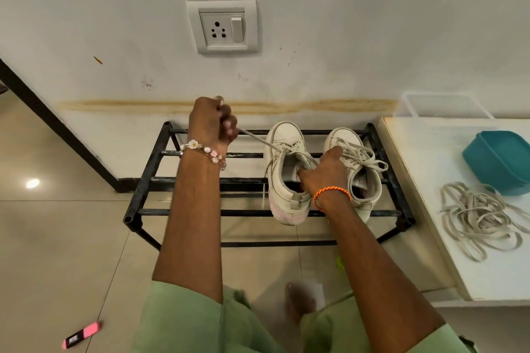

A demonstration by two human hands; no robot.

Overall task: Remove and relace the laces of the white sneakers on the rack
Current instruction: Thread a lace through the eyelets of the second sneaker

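Observation:
Two white sneakers stand side by side on a black metal rack [149,180], toes toward the wall. My left hand [212,120] grips one end of the lace [255,136] of the left sneaker [282,180] and holds it taut up and to the left. My right hand [324,172] sits between the shoes and holds the left sneaker at its tongue and collar. Another end of that lace hangs down the shoe's left side. The right sneaker [361,157] is fully laced with loose loops.
A pile of loose grey-white laces [479,218] lies on a white table [415,169] to the right, beside a teal tub [499,160]. A pink highlighter [81,335] lies on the tiled floor. A wall socket [222,27] is above the rack. My foot [299,301] is below.

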